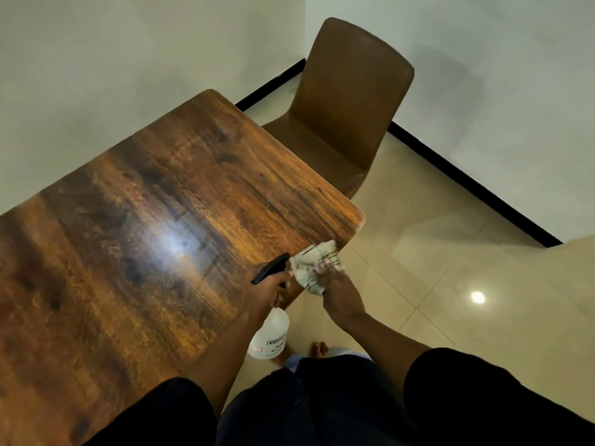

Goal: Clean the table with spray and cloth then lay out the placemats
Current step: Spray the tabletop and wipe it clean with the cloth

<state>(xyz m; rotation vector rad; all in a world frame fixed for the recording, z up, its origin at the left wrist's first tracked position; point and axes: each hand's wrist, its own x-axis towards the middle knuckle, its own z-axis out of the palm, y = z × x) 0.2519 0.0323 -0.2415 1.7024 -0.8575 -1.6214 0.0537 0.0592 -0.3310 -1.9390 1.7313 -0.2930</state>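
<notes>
A dark wooden table fills the left and middle of the head view. My left hand grips the neck of a clear spray bottle with a black nozzle, held at the table's near right edge with its body hanging below the tabletop. Beside it, my right hand presses a white cloth with dark stripes against the table's edge near the right corner. Its fingers lie spread on the cloth. No placemats are in view.
A brown chair stands at the table's far end, close to the white wall. Beige floor tiles spread to the right. My bare foot shows below the table edge.
</notes>
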